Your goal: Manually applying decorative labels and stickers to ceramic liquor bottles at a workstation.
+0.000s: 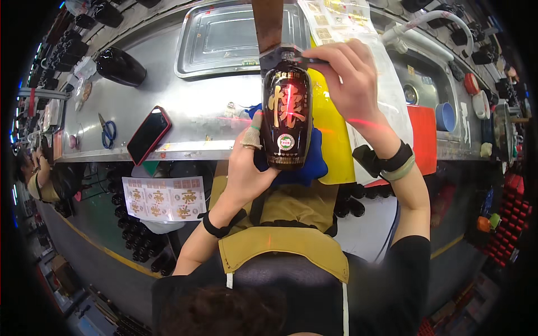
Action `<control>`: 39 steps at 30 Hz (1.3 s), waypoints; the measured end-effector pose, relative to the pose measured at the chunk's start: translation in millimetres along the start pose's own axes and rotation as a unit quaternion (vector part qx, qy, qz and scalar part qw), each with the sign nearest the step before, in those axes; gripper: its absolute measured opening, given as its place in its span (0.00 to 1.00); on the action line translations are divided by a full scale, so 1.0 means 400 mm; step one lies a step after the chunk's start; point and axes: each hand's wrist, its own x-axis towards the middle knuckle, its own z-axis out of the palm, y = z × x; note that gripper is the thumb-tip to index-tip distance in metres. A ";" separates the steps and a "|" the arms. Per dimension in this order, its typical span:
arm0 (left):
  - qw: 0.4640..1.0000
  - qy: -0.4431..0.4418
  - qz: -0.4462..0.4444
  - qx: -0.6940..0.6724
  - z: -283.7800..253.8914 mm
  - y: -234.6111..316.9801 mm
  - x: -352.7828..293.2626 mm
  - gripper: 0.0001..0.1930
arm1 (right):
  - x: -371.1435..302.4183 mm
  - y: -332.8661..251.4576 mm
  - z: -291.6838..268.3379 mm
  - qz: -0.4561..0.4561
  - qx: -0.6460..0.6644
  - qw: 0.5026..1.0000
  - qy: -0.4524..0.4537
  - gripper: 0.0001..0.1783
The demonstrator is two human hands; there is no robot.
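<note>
My left hand is wrapped round the lower left side of a dark, glossy bottle with gold lettering and a round pale label. One of its fingers wears a pale finger cot. The bottle lies with its neck pointing away from me, over a blue cloth at the bench edge. Above the shoulder, my right hand pinches a thin dark tool, whose tip is at the bottle's neck. Whether it is a pair of tweezers or a pen I cannot make out.
Left on the metal bench are another dark bottle, blue-handled scissors and a phone. A metal tray lies behind. Right are a yellow sheet, sticker sheets, a red board and a sink.
</note>
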 end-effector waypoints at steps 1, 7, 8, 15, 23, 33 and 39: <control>1.000 -0.002 -0.006 -0.010 0.000 -0.001 0.001 0.52 | -0.011 -0.011 -0.005 -0.065 0.024 0.998 -0.013 0.09; 1.000 -0.004 0.008 0.011 -0.002 -0.010 0.013 0.51 | -0.094 -0.059 -0.004 -0.209 0.179 0.960 -0.058 0.12; 1.000 -0.013 -0.012 0.005 -0.003 -0.008 0.011 0.51 | -0.090 -0.045 0.005 -0.068 0.226 0.969 -0.067 0.13; 0.999 0.022 0.030 0.026 -0.009 0.020 0.014 0.50 | -0.069 -0.023 0.002 -0.223 0.086 0.968 -0.081 0.14; 0.999 0.033 0.003 0.030 -0.008 0.033 0.009 0.50 | 0.052 0.058 0.045 0.005 0.023 0.998 -0.054 0.13; 0.999 0.024 0.009 0.025 -0.008 0.021 0.009 0.50 | 0.069 0.032 0.038 -0.038 -0.031 0.998 -0.026 0.07; 0.999 0.032 0.008 0.033 0.007 0.002 0.009 0.49 | -0.177 -0.071 0.010 -0.224 0.098 0.966 -0.080 0.15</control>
